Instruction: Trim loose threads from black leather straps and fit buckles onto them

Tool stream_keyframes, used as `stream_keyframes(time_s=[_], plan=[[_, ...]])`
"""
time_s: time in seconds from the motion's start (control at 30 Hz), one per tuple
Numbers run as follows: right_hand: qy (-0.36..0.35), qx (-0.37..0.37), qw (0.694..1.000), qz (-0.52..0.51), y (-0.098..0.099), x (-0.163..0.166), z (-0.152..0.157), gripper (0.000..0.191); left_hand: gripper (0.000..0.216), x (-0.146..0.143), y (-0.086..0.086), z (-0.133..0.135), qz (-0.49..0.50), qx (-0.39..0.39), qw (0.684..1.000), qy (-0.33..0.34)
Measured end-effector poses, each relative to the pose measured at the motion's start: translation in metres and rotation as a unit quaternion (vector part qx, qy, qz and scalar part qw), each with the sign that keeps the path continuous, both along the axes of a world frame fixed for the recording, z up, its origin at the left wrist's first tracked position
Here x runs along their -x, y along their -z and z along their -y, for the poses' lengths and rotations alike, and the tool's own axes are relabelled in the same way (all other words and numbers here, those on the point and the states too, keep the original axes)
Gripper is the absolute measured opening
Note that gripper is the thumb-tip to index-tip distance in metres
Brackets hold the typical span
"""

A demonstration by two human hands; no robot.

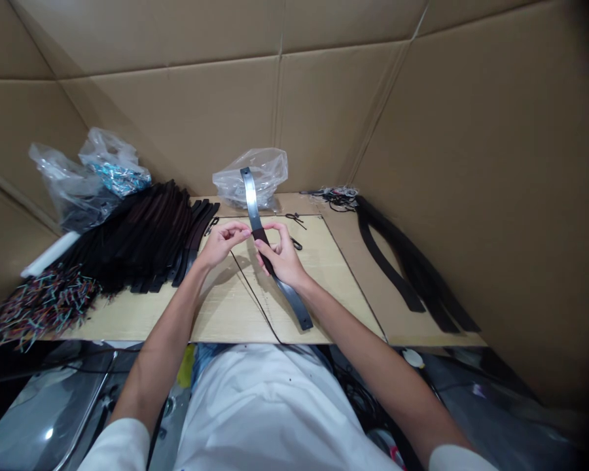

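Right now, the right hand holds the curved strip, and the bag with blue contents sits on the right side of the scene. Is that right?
Not quite: the bag with blue contents is on the left side, as the head view shows. The right hand does hold the curved strip.

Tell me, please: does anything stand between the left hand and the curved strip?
Nothing visible stands between the left hand and the curved strip; the fingertips are at or close beside its dark middle part, which the right hand holds. The thin dark cord runs below the left hand, not across.
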State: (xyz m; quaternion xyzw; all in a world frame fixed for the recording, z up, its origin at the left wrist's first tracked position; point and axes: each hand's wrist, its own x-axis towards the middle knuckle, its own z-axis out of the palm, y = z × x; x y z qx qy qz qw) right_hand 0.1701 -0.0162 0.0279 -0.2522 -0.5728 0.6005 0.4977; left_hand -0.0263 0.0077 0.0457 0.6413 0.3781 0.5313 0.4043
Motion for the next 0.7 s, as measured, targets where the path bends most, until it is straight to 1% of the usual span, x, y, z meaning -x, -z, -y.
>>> stream_keyframes(time_s=[0.1, 0.2, 0.27, 0.37, 0.43, 0.57, 0.63, 0.7], plan=[[0.002, -0.002, 1.0, -0.008, -0.0008, 0.0011, 0.0008, 0.066, 0.049, -0.0006, 0.0023, -0.003, 0.005, 0.026, 0.999, 0.03], [-0.002, 0.005, 1.0, -0.019, -0.0019, -0.0005, 0.0019, 0.071, 0.052, -0.0025, 0.0067, -0.0066, 0.052, 0.066, 0.994, 0.068], [-0.034, 0.014, 0.999, -0.014, -0.0026, -0.0037, 0.0027, 0.073, 0.055, -0.0027, 0.0081, -0.007, 0.08, 0.087, 0.988, 0.099], [-0.088, 0.031, 0.996, -0.008, -0.0036, -0.008, 0.0034, 0.075, 0.059, -0.0015, 0.0076, -0.0052, 0.093, 0.106, 0.981, 0.134], [-0.087, 0.045, 0.995, -0.011, -0.0044, -0.0086, 0.0038, 0.071, 0.056, -0.0013, 0.0073, -0.0044, 0.106, 0.103, 0.982, 0.116], [-0.062, 0.067, 0.996, -0.023, -0.0071, -0.0057, 0.0046, 0.06, 0.058, -0.0047, 0.0078, -0.0052, 0.143, 0.089, 0.984, 0.051], [-0.057, 0.068, 0.995, -0.039, -0.0083, -0.0046, 0.0049, 0.054, 0.056, -0.0069, 0.007, -0.005, 0.15, 0.095, 0.982, 0.06], [-0.044, 0.069, 0.995, -0.065, -0.0089, -0.0045, 0.0048, 0.05, 0.052, -0.0078, 0.0047, -0.0033, 0.155, 0.112, 0.977, 0.095]])
